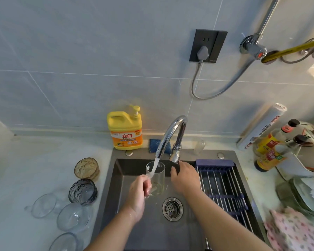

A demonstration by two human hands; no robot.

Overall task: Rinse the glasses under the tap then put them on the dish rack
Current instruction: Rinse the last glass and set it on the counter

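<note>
My left hand [140, 192] grips a clear glass [157, 175] over the dark sink [120, 178], tilted toward me. Water runs from the chrome tap [168, 137] into the glass. My right hand [184, 176] hovers just right of the glass, below the tap's handle, fingers loosely bent and holding nothing. The dish rack [223, 183], steel bars in a blue frame, spans the sink's right side and carries nothing. On the counter to the left stand an amber glass [86, 168], a grey-blue glass [82, 191] and several clear glasses [72, 217].
A yellow detergent bottle [124, 129] and a blue sponge [155, 145] sit behind the sink. The drain [172, 209] is in the basin's middle. Sauce bottles [268, 147], stacked plates [304, 198] and a floral cloth [294, 230] crowd the right counter.
</note>
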